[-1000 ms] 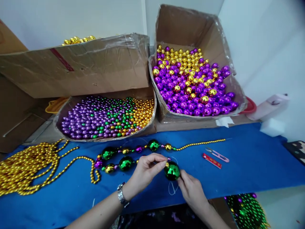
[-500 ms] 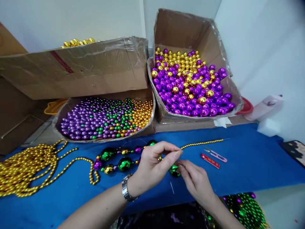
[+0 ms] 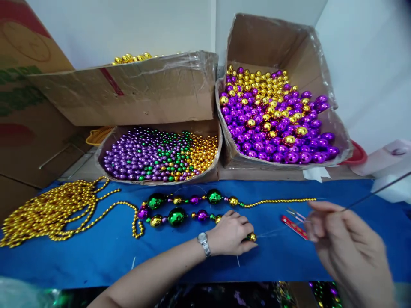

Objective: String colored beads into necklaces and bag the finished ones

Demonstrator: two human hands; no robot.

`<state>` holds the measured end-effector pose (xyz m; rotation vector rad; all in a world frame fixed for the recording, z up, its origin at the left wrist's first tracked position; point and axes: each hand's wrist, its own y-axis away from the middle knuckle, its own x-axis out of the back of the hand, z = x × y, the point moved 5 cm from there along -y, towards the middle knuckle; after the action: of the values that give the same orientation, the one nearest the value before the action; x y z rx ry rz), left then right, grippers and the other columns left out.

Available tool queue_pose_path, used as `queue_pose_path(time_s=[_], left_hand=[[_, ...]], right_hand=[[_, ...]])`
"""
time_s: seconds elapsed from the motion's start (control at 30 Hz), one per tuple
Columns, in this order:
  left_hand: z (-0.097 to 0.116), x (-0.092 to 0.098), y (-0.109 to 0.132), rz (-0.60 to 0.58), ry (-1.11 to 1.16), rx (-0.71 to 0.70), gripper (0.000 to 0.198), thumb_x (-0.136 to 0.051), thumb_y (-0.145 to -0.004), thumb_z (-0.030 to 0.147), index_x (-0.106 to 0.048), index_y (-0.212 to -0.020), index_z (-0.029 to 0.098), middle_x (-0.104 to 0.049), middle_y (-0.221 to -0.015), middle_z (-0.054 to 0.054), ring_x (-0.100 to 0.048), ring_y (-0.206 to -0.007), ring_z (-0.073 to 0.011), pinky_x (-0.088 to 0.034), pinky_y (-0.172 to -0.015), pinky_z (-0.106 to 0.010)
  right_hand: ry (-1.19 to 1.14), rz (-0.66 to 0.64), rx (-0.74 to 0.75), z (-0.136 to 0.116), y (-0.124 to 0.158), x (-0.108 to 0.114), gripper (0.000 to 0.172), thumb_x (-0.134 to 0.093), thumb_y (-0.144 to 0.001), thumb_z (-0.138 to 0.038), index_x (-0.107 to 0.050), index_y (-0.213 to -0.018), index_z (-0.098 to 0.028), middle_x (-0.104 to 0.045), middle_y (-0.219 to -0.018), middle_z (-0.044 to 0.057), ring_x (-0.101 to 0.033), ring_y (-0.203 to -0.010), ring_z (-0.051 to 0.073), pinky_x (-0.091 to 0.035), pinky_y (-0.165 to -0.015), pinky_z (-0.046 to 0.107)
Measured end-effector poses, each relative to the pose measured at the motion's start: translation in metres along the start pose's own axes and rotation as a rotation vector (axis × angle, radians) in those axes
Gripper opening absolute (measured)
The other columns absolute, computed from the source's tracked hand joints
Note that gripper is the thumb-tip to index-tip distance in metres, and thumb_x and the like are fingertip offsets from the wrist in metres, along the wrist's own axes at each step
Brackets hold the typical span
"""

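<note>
Change: hands have split. Right hand (image 3: 349,252) has pulled away toward the counter's (image 3: 80,256) right end; left hand (image 3: 233,233) stays mid-counter on the end beads (image 3: 253,237). Pale thread (image 3: 272,233) now spans the gap, so I read it as thread being drawn out from the beads. Left fingers curled closed over them, mostly hiding them. Right fingers pinched, apparently on a thin dark rod (image 3: 379,188); blurred, exact grip unclear. Bead string (image 3: 176,217) lies doubled mid-counter, gold tail (image 3: 279,201) toward the right end. Snips (image 3: 294,214) and red packet (image 3: 293,226) near right hand, gold strands (image 3: 51,209) at left end
</note>
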<state>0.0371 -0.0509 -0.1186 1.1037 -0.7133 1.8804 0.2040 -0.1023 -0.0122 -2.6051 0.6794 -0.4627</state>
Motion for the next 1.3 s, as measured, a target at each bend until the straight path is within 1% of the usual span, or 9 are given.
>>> queue_pose_path(time_s=[0.1,0.17,0.33,0.57,0.73,0.87,1.07,1.2,1.3], left_hand=[[-0.010,0.002,0.011,-0.004,-0.050,0.077,0.037,-0.051,-0.081,0.055,-0.059,-0.085,0.019,-0.061,-0.081,-0.007,-0.059,-0.073,-0.0211,-0.044,-0.072,-0.035],[-0.016,0.006,0.019,0.015,-0.057,0.131,0.044,-0.049,-0.080,0.060,-0.058,-0.093,0.019,-0.060,-0.084,-0.008,-0.059,-0.073,-0.0216,-0.044,-0.066,-0.033],[-0.025,0.011,0.035,0.016,-0.085,0.266,0.054,-0.041,-0.080,0.067,-0.052,-0.104,0.020,-0.059,-0.090,-0.008,-0.059,-0.070,-0.0216,-0.043,-0.054,-0.028],[-0.038,0.019,0.041,0.057,-0.185,0.397,0.052,-0.037,-0.085,0.061,-0.046,-0.115,0.020,-0.058,-0.098,-0.008,-0.061,-0.076,-0.0238,-0.048,-0.058,-0.031],[-0.043,0.018,0.041,0.013,-0.194,0.389,0.055,-0.043,-0.083,0.059,-0.043,-0.122,0.021,-0.058,-0.104,-0.010,-0.060,-0.082,-0.0261,-0.050,-0.062,-0.034],[-0.046,0.017,0.037,-0.004,-0.197,0.409,0.055,-0.047,-0.084,0.053,-0.041,-0.127,0.020,-0.057,-0.111,-0.012,-0.059,-0.089,-0.0281,-0.051,-0.069,-0.037],[-0.047,0.011,0.034,0.015,-0.262,0.350,0.068,-0.056,-0.082,0.026,-0.024,-0.142,0.026,-0.038,-0.141,-0.012,-0.050,-0.109,-0.0298,-0.048,-0.087,-0.043],[-0.059,0.008,0.040,0.016,-0.327,0.352,0.075,-0.047,-0.080,0.006,-0.016,-0.145,0.028,-0.039,-0.142,-0.010,-0.052,-0.108,-0.0278,-0.049,-0.086,-0.043],[-0.060,0.021,0.042,0.043,-0.332,0.311,0.078,-0.050,-0.079,0.008,-0.013,-0.146,0.027,-0.037,-0.144,-0.011,-0.052,-0.110,-0.0287,-0.050,-0.086,-0.043]], right_hand=[[-0.282,0.141,-0.186,0.030,-0.015,0.024,0.017,-0.054,-0.092,-0.031,-0.067,-0.091,-0.019,-0.039,-0.058,-0.002,-0.042,-0.051,0.008,-0.030,-0.044,0.030],[-0.330,0.190,-0.270,0.048,-0.021,0.036,0.016,-0.056,-0.090,-0.030,-0.067,-0.092,-0.018,-0.038,-0.058,-0.002,-0.039,-0.052,0.007,-0.024,-0.045,0.032],[-0.382,0.247,-0.372,0.076,-0.020,0.037,0.016,-0.062,-0.086,-0.030,-0.067,-0.091,-0.016,-0.040,-0.056,-0.003,-0.039,-0.052,0.006,-0.023,-0.045,0.030],[-0.417,0.233,-0.329,0.082,-0.023,0.017,0.023,-0.065,-0.083,-0.036,-0.066,-0.095,-0.016,-0.040,-0.058,-0.005,-0.036,-0.054,0.007,-0.029,-0.046,0.019],[-0.401,0.217,-0.371,0.087,-0.030,0.020,0.024,-0.064,-0.084,-0.036,-0.066,-0.098,-0.017,-0.046,-0.062,-0.003,-0.041,-0.054,0.006,-0.031,-0.046,0.017],[-0.403,0.265,-0.348,0.086,-0.037,0.029,0.023,-0.063,-0.085,-0.036,-0.065,-0.099,-0.018,-0.045,-0.061,-0.004,-0.039,-0.053,0.006,-0.031,-0.046,0.016],[-0.440,0.251,-0.360,0.081,-0.048,0.028,0.023,-0.062,-0.086,-0.036,-0.064,-0.100,-0.017,-0.036,-0.057,-0.006,-0.034,-0.051,0.005,-0.030,-0.045,0.015],[-0.441,0.225,-0.403,0.079,-0.052,0.025,0.025,-0.061,-0.086,-0.036,-0.064,-0.100,-0.016,-0.034,-0.058,-0.006,-0.033,-0.051,0.004,-0.030,-0.046,0.015],[-0.415,0.182,-0.433,0.077,-0.049,0.019,0.026,-0.061,-0.086,-0.039,-0.063,-0.100,-0.017,-0.034,-0.057,-0.006,-0.033,-0.050,0.005,-0.029,-0.045,0.015]])
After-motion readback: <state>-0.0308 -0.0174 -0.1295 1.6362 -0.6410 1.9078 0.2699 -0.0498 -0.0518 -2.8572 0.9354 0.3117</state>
